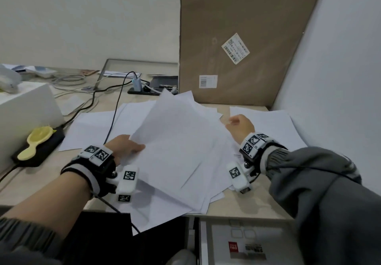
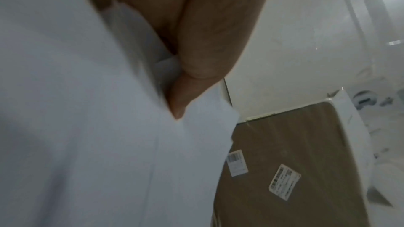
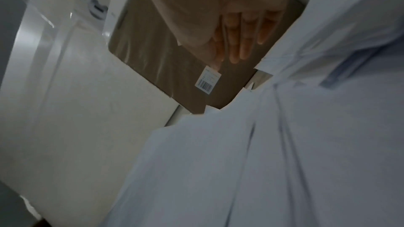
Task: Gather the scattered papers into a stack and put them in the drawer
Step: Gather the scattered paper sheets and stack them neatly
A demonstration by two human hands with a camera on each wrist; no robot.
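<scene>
Papers (image 1: pixel 175 141) lie fanned across the desk (image 1: pixel 41 182), some hanging over its near edge. From the head view, the left hand (image 1: pixel 125 147) pinches the left edge of a lifted bunch, thumb on top, probably so that the loose sheets can be squared against it. The right hand (image 1: pixel 240 126) hovers at the bunch's right side; whether it grips a sheet I cannot tell from here. Below the desk edge the drawer (image 1: pixel 247 242) stands open, ready to take the stack; a red label inside reads "ned", perhaps only part of a word. A cardboard box (image 1: pixel 237 38) leans against the wall, its barcode stickers too small to read.

The left wrist view shows the thumb (image 2: pixel 196 54) clamped on the sheets.

The right wrist view shows straight fingers (image 3: pixel 244 37) side by side, holding nothing, with paper just beside them.
</scene>
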